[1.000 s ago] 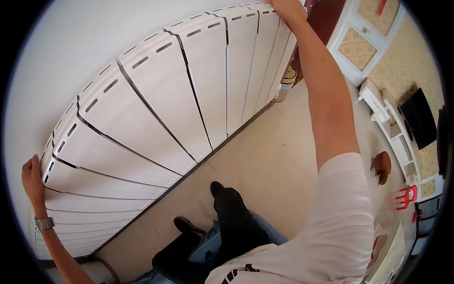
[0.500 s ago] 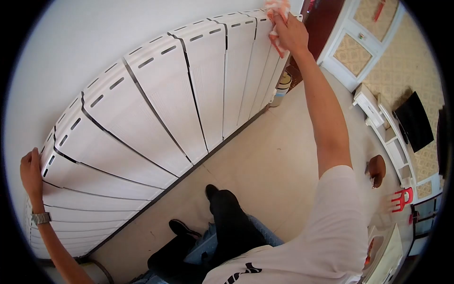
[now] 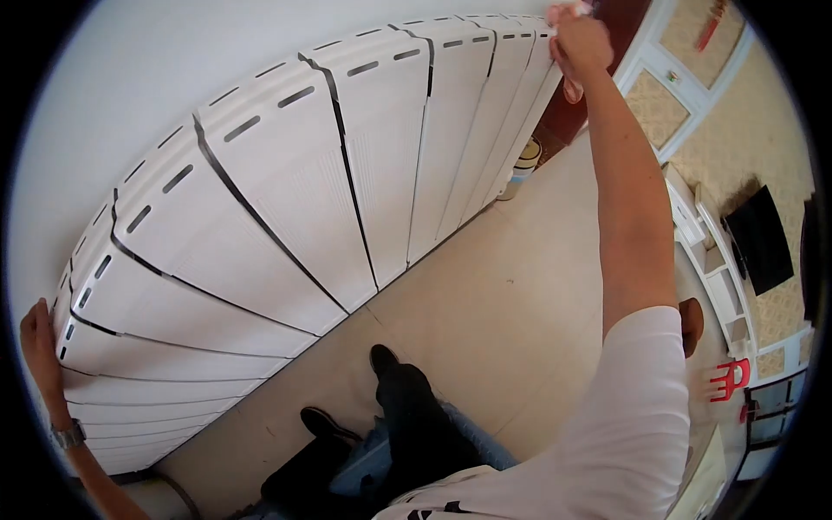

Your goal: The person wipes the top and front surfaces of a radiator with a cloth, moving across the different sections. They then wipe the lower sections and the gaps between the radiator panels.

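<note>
1. A white wall (image 3: pixel 173 52) fills the upper left, with a pale tiled floor (image 3: pixel 511 312) below it, and a long white radiator (image 3: pixel 286 208) runs along the wall from the far left edge to the top right.
2. The radiator is made of broad upright panels with dark gaps between them and short slots near the top of each panel.
3. My right hand (image 3: pixel 579 39) is up at the radiator's far top corner, fingers closed around a pinkish cloth (image 3: pixel 574 87) that hangs just below my palm against the last panel.
4. My left hand (image 3: pixel 39 342) rests on the near end of the radiator, fingers curled over its edge and lying close together; a metal watch (image 3: pixel 68 433) sits on that wrist.
5. Below me are my dark shoes (image 3: pixel 386 364) and trouser legs on the floor, close to the radiator's lower edge.
6. A small round tub (image 3: pixel 525 156) stands on the floor beside the radiator's far end.
7. Off to the right are white shelves (image 3: pixel 719 251), a dark screen (image 3: pixel 763 234) and a red plastic stool (image 3: pixel 730 380), well apart from my hands.
</note>
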`<action>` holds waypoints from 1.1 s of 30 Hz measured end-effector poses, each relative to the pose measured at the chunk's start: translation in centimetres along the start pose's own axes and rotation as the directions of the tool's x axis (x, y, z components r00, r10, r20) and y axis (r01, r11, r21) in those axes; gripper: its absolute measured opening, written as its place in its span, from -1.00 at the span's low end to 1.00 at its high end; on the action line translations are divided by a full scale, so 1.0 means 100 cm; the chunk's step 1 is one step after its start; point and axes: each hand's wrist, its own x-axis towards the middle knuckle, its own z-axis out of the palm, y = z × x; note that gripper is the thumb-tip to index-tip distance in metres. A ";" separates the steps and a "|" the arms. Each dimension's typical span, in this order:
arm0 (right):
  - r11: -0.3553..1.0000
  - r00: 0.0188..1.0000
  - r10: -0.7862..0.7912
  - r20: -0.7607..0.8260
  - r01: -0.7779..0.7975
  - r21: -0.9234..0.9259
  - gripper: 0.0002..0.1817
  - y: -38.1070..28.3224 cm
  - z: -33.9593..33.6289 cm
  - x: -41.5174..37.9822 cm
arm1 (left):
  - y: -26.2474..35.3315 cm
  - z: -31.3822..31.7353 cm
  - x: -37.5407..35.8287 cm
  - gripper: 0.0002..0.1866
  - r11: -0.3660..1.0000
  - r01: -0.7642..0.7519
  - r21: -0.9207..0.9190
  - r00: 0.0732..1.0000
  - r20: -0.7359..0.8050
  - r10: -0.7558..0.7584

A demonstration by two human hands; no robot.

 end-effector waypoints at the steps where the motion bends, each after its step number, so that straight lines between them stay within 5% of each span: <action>1: 0.969 0.942 -0.176 -0.285 0.114 -0.219 -0.60 0.031 0.025 0.033 | -0.001 0.002 -0.003 -0.40 1.000 0.021 -0.023 1.000 -0.014 -0.021; 2: 0.882 0.776 -0.384 -0.500 0.148 -0.448 -0.66 0.066 0.044 0.070 | -0.002 0.003 -0.004 -0.39 0.998 0.039 -0.046 0.999 -0.031 -0.041; 3: 0.792 0.864 -0.424 -0.273 0.206 -0.575 -0.72 0.065 0.031 0.073 | -0.003 0.004 -0.006 -0.39 0.996 0.059 -0.069 0.997 -0.048 -0.062; 6: 0.827 0.865 -0.401 -0.301 0.202 -0.524 -0.75 0.049 0.029 0.058 | -0.021 0.009 -0.014 -0.38 0.999 0.031 -0.042 0.997 -0.063 -0.034; 7: 0.854 0.967 -0.247 -0.059 0.188 -0.486 -0.70 0.048 0.027 0.062 | -0.031 0.013 -0.015 -0.38 1.000 -0.014 0.008 0.998 -0.067 0.015; 8: 0.853 0.968 -0.246 -0.055 0.189 -0.487 -0.70 0.058 0.033 0.072 | -0.029 0.009 -0.014 -0.38 1.000 -0.014 0.009 0.998 -0.063 0.015; 10: 0.947 0.935 -0.294 0.199 0.313 -0.070 -0.62 0.083 0.062 0.112 | -0.017 -0.003 -0.015 -0.39 0.995 0.095 0.018 0.993 0.065 -0.096; 11: 0.843 0.887 -0.396 0.236 0.453 -0.290 -0.56 0.074 0.063 0.114 | -0.008 -0.009 -0.013 -0.39 0.995 0.092 0.023 0.993 0.068 -0.094; 12: 0.842 0.887 -0.395 0.239 0.453 -0.292 -0.56 0.071 0.061 0.112 | 0.002 -0.013 -0.014 -0.40 0.992 0.123 0.032 0.988 0.087 -0.125; 14: 0.916 0.922 -0.270 0.278 0.334 -0.220 -0.53 0.056 0.048 0.097 | 0.003 -0.007 -0.011 -0.41 0.990 0.140 0.032 0.984 0.111 -0.142; 16: 0.941 0.931 -0.250 0.266 0.298 -0.158 -0.58 0.048 0.035 0.075 | -0.021 0.007 -0.010 -0.40 0.998 -0.041 -0.042 0.999 -0.035 0.040; 19: 0.962 0.916 -0.192 0.353 0.105 0.251 -0.69 0.058 0.023 0.059 | -0.026 0.008 -0.002 -0.37 0.992 0.026 -0.125 0.999 -0.025 -0.029; 20: 0.963 0.917 -0.190 0.352 0.103 0.250 -0.69 0.063 0.028 0.054 | -0.025 0.007 -0.002 -0.37 0.992 0.022 -0.125 0.999 -0.026 -0.026; 22: 0.888 0.989 -0.134 0.062 0.092 0.450 -0.68 0.071 0.045 0.042 | -0.023 0.006 0.000 -0.37 0.999 -0.044 0.018 0.999 -0.026 0.045; 23: 0.875 0.971 -0.214 -0.108 0.240 0.421 -0.65 0.081 0.057 0.044 | -0.028 0.006 0.004 -0.37 0.999 -0.051 0.019 0.998 -0.025 0.051; 28: 0.706 0.944 -0.123 -0.306 0.299 0.642 -0.56 0.130 0.095 0.033 | -0.045 0.010 0.004 -0.41 0.939 -0.238 0.248 0.966 -0.043 0.256; 29: 0.625 0.955 -0.092 -0.282 0.276 0.730 -0.67 0.144 0.105 0.035 | -0.028 0.002 0.000 -0.41 0.939 -0.238 0.248 0.966 -0.041 0.256; 30: 0.537 0.965 -0.062 -0.254 0.247 0.807 -0.78 0.153 0.112 0.035 | 0.011 -0.013 -0.006 -0.42 0.999 0.037 0.001 0.999 -0.006 -0.037; 31: 0.634 0.982 0.083 -0.171 0.080 0.769 -0.66 0.143 0.104 0.008 | 0.051 -0.029 -0.011 -0.43 0.920 0.324 -0.221 0.946 0.102 -0.309; 32: 0.638 0.982 0.087 -0.166 0.073 0.767 -0.66 0.154 0.109 0.000 | 0.092 -0.046 -0.009 -0.43 0.922 0.322 -0.216 0.946 0.109 -0.305; 33: 0.646 0.981 0.117 -0.152 0.041 0.762 -0.65 0.168 0.116 -0.006 | 0.135 -0.067 -0.004 -0.69 0.940 0.256 -0.226 0.962 0.152 -0.225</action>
